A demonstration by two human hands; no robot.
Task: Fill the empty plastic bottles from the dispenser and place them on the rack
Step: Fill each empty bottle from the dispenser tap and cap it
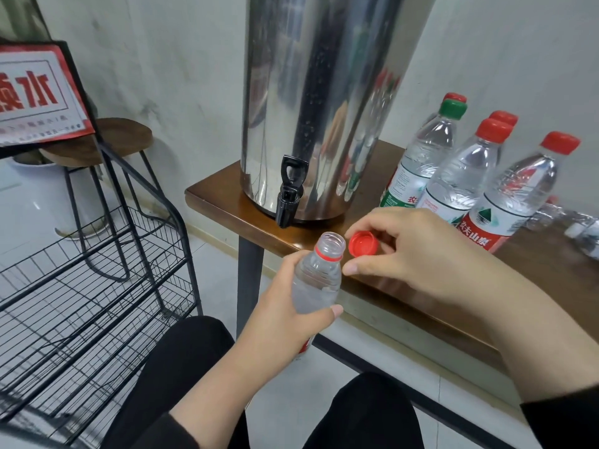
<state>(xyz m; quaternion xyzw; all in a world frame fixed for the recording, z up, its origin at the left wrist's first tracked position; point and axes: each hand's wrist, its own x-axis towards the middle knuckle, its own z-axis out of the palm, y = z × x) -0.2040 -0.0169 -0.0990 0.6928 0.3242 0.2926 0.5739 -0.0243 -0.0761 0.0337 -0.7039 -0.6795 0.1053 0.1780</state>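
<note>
While my left hand [285,315] grips the uncapped bottle [319,277] below the tap [289,192], my right hand [411,251] pinches its cap [363,243]; capped bottles [460,176] crowd the table [551,273], rack [97,286] at left.

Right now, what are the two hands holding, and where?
The left hand grips the open bottle round its body. The right hand pinches the red cap by its rim, beside the bottle's mouth.

Open clear bottle [319,280] stands upright (red cap [363,244] off) below the dispenser [311,102].
</note>
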